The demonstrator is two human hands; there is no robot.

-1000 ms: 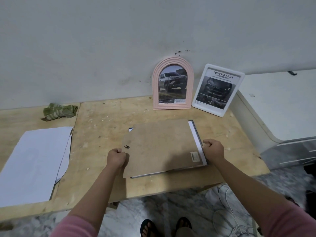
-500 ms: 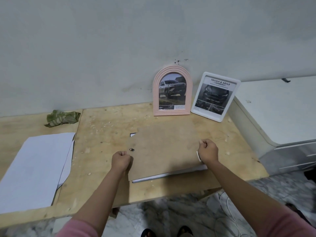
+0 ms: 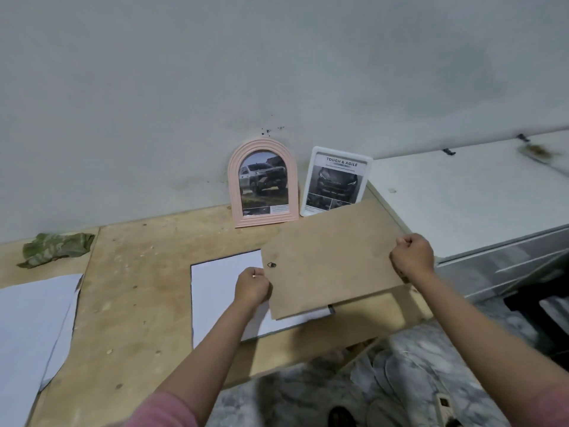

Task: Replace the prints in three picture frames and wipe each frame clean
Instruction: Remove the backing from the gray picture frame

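Reaching up from the bottom of the picture, two bare forearms in pink sleeves meet at a brown backing board (image 3: pixel 332 260) right of centre. The left hand (image 3: pixel 252 286) is curled shut, its grip pinching the board's left edge just below a small metal hanger loop (image 3: pixel 271 265). The right hand (image 3: pixel 412 257) is fisted, its grip closed on the board's right edge. The board is held off the worktop (image 3: pixel 135 303), tilted, its long axis running left to right and rising toward the upper right, its plain back facing the camera.

Beneath and left of the board lies a white sheet (image 3: pixel 215 291) inside a thin dark frame edge, flat on the worktop, its right part hidden by the board. At the lower left, loose white papers (image 3: pixel 27 340) lie flat near the worktop's front edge. Further back, at the left edge, a crumpled green cloth (image 3: pixel 55 248) sits by the wall.

At the back, leaning on the wall, stand two frames just beside each other: a pink arched frame (image 3: pixel 263 181) with a truck print, upright, and a white rectangular frame (image 3: pixel 337 180) with a print headed "TOUGH & AGILE", tilted a little to the right, its lower corner hidden behind the board. A white cabinet (image 3: pixel 480 198) fills the right.
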